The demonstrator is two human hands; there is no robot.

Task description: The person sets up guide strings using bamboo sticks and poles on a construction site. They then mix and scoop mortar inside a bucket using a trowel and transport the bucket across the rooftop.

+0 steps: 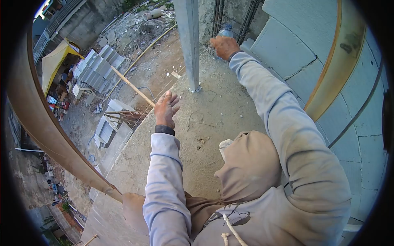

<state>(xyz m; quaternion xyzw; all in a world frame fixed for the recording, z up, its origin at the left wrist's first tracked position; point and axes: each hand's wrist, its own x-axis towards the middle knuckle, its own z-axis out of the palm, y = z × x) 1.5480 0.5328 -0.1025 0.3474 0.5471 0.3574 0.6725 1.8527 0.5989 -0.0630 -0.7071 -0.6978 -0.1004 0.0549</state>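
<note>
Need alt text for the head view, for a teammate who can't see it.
A person's right hand grips a clear bottle beside steel rebar and a pale block wall, on a concrete ledge above a cluttered yard. The left hand is open, near a metal post.

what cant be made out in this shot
All in the head view:
- Most of the bottle, its contents too: behind the right hand.
- Top of the post: cut off by the upper edge.
- Upper ends of the rods: cut off there too.
- What lies under the tent: too small and shadowed.
</note>
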